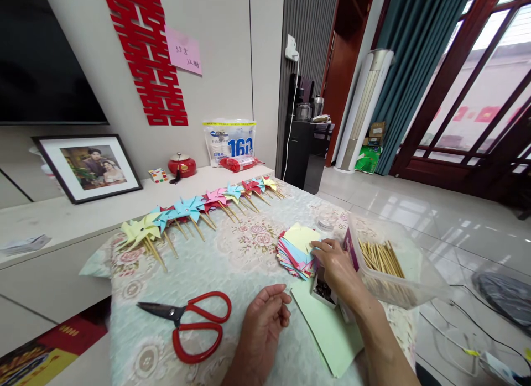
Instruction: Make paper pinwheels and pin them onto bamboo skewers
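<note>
Paper squares (296, 250), stacked in mixed colours, sit right of centre on the table (232, 259), just left of the clear tub of sticks (381, 259). Your right hand (338, 267) rests on the near right corner of that stack, fingers curled down onto the top sheets (whether one sheet is pinched I cannot tell). Your left hand (265, 317) lies nearer to you on the cloth, loosely half-closed and holding nothing, just left of the pale green sheets (327, 330) at the near edge.

As I judge it, you are at the picking-up step: drawing one square off the pile to begin another pinwheel. A row of finished pinwheels (194, 214) already runs along the far left edge, from yellow through blue and pink.

What the next move seems to call for is a clean separation of a single sheet, so slide the top square sideways with your fingertips and not by lifting a clump. The red scissors (193, 322) lie closed to the left of your left hand, within reach. A small box of dark bits (321, 289) sits just beneath your right wrist; mind you don't tip it.
</note>
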Available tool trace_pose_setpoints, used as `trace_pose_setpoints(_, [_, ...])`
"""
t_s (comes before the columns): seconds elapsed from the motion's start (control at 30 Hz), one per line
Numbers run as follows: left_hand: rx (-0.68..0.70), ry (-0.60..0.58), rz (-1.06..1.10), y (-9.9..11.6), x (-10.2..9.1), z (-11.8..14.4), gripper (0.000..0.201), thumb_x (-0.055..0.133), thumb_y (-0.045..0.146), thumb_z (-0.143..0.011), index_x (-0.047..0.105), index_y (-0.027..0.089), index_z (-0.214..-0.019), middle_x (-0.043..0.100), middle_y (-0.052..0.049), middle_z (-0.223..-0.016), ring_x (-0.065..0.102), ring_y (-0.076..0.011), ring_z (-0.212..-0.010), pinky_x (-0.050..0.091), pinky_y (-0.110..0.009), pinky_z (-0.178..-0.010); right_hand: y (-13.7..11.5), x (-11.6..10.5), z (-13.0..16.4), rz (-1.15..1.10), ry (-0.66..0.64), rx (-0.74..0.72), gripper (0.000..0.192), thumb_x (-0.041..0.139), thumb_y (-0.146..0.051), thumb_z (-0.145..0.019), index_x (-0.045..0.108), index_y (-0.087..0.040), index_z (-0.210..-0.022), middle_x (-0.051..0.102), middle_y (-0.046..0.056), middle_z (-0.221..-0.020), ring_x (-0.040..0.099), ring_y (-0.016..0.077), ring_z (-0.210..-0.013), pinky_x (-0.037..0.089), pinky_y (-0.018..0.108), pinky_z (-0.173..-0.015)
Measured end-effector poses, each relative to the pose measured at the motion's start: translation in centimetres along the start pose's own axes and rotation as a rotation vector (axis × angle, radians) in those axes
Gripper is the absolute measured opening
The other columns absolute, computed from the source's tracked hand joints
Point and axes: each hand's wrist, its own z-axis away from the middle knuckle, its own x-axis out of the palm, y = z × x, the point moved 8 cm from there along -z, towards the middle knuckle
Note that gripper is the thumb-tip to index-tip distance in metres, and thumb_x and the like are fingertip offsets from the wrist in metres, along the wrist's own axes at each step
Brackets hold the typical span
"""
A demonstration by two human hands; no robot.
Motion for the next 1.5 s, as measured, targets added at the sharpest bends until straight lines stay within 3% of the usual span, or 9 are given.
trace_pose_setpoints(0.33, [-0.004, -0.017, -0.007, -0.1, 0.1, 0.1, 0.031, 0.078, 0.017, -0.061, 0.067, 0.011, -0.089, 0.069, -0.004, -0.072, 0.053, -0.0095, -0.055, 0.038, -0.023, -0.055, 0.5, 0.6, -0.2, -0.028, 0.090, -0.038, 0.063, 0.038, 0.009, -0.076, 0.065, -0.020, -0.126, 0.062, 0.007, -0.137, 0.047, 0.0292, -0.119, 0.039, 0.041, -0.085])
trace_pose_setpoints(0.63, [0.001, -0.045, 0.020, 0.4, 0.3, 0.3, 0.033, 0.082, 0.024, -0.063, 0.070, 0.012, -0.091, 0.074, -0.010, -0.084, 0.065, -0.0168, -0.068, 0.047, -0.029, -0.065, -1.7, -2.5, 0.5, -0.069, 0.284, -0.160, 0.059, 0.040, 0.006, -0.080, 0.058, -0.017, -0.132, 0.057, 0.010, -0.141, 0.045, 0.0294, -0.123, 0.044, 0.044, -0.092])
trace_pose_setpoints(0.77, [0.044, -0.081, 0.093, 1.1, 0.3, 0.0, 0.043, 0.078, 0.038, -0.071, 0.072, 0.012, -0.105, 0.073, -0.018, -0.111, 0.068, -0.0278, -0.100, 0.050, -0.038, -0.090, -5.3, -3.0, 1.5, -0.095, 0.210, -0.210, 0.051, 0.042, 0.005, -0.082, 0.062, -0.017, -0.124, 0.062, 0.012, -0.134, 0.047, 0.0305, -0.121, 0.043, 0.046, -0.092])
trace_pose_setpoints(0.87, [0.058, -0.104, 0.221, 1.8, 0.4, -0.4, 0.044, 0.072, 0.045, -0.077, 0.072, 0.014, -0.107, 0.070, -0.017, -0.121, 0.062, -0.0307, -0.117, 0.048, -0.042, -0.100, -8.8, -1.9, 3.0, -0.103, 0.107, -0.276, 0.046, 0.045, 0.005, -0.082, 0.065, -0.019, -0.115, 0.067, 0.010, -0.127, 0.049, 0.0304, -0.119, 0.040, 0.048, -0.095])
trace_pose_setpoints(1.0, [0.135, -0.072, 0.296, 2.8, -0.1, -0.5, 0.028, 0.075, 0.036, -0.077, 0.072, 0.017, -0.097, 0.073, -0.011, -0.114, 0.061, -0.0287, -0.119, 0.050, -0.038, -0.097, -12.1, 0.0, 5.1, -0.126, -0.032, -0.378, 0.038, 0.049, 0.004, -0.082, 0.066, -0.020, -0.106, 0.069, 0.008, -0.119, 0.050, 0.0290, -0.121, 0.037, 0.049, -0.100])
trace_pose_setpoints(1.1, [0.181, -0.032, 0.253, 3.1, -0.7, -0.4, 0.023, 0.081, 0.024, -0.069, 0.071, 0.015, -0.088, 0.076, -0.010, -0.103, 0.064, -0.0287, -0.113, 0.051, -0.036, -0.094, -13.0, -0.1, 6.0, -0.157, -0.095, -0.410, 0.040, 0.049, 0.003, -0.081, 0.066, -0.020, -0.110, 0.069, 0.007, -0.118, 0.050, 0.0294, -0.123, 0.036, 0.050, -0.102])
trace_pose_setpoints(1.23, [0.242, 0.040, 0.188, 3.5, -1.6, -0.1, 0.031, 0.083, 0.019, -0.063, 0.070, 0.014, -0.092, 0.077, -0.009, -0.093, 0.069, -0.0289, -0.104, 0.052, -0.036, -0.089, -12.9, -1.6, 6.5, -0.281, -0.159, -0.453, 0.040, 0.051, -0.002, -0.084, 0.066, -0.026, -0.113, 0.069, 0.006, -0.117, 0.049, 0.0284, -0.125, 0.040, 0.047, -0.103])
trace_pose_setpoints(1.33, [0.216, 0.053, 0.157, 3.4, -1.5, 0.2, 0.041, 0.083, 0.022, -0.062, 0.071, 0.014, -0.100, 0.077, -0.011, -0.095, 0.070, -0.0306, -0.101, 0.054, -0.037, -0.084, -11.3, -3.0, 6.0, -0.433, -0.091, -0.447, 0.034, 0.053, -0.014, -0.091, 0.065, -0.028, -0.119, 0.066, 0.007, -0.124, 0.055, 0.0266, -0.120, 0.044, 0.046, -0.102])
trace_pose_setpoints(1.5, [0.179, -0.037, 0.096, 3.1, 0.0, 1.1, 0.048, 0.085, 0.026, -0.062, 0.072, 0.015, -0.107, 0.078, -0.011, -0.092, 0.071, -0.0315, -0.098, 0.054, -0.037, -0.081, -5.7, -3.4, 4.0, -0.652, 0.157, -0.127, 0.030, 0.055, -0.034, -0.094, 0.065, -0.024, -0.120, 0.070, 0.010, -0.117, 0.066, 0.0263, -0.104, 0.053, 0.043, -0.090])
